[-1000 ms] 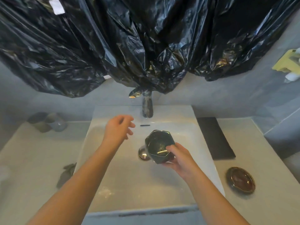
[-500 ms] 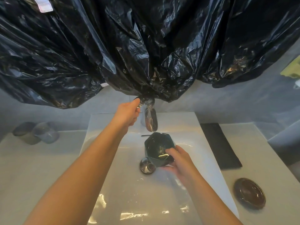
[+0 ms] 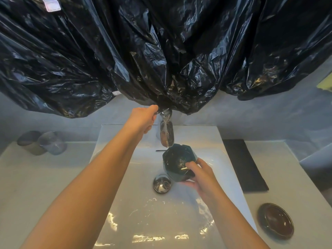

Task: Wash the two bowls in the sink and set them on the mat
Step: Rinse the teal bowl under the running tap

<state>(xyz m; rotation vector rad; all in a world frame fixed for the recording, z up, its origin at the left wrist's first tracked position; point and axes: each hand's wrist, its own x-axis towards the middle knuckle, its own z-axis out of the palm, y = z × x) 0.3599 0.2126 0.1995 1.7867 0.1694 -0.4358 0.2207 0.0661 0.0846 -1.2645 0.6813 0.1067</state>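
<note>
My right hand point(image 3: 201, 174) grips a dark teal faceted bowl point(image 3: 177, 161) by its rim, tilted just under the spout of the chrome faucet point(image 3: 167, 134), over the white sink point(image 3: 125, 203). My left hand point(image 3: 144, 117) reaches up to the faucet handle at the edge of the black plastic, fingers closed around it. A brown glazed bowl point(image 3: 275, 221) sits on the counter to the right of the sink. The black mat point(image 3: 245, 165) lies on the counter right of the sink, with nothing on it.
Black plastic sheeting point(image 3: 161, 51) hangs low above the faucet. A round chrome drain plug point(image 3: 162, 183) sits in the basin. Two cups point(image 3: 42, 142) stand on the counter at the back left. The basin floor shows wet glints.
My left hand rose from above the basin to the faucet handle. My right hand lifted the teal bowl closer under the spout. The view tilted down slightly.
</note>
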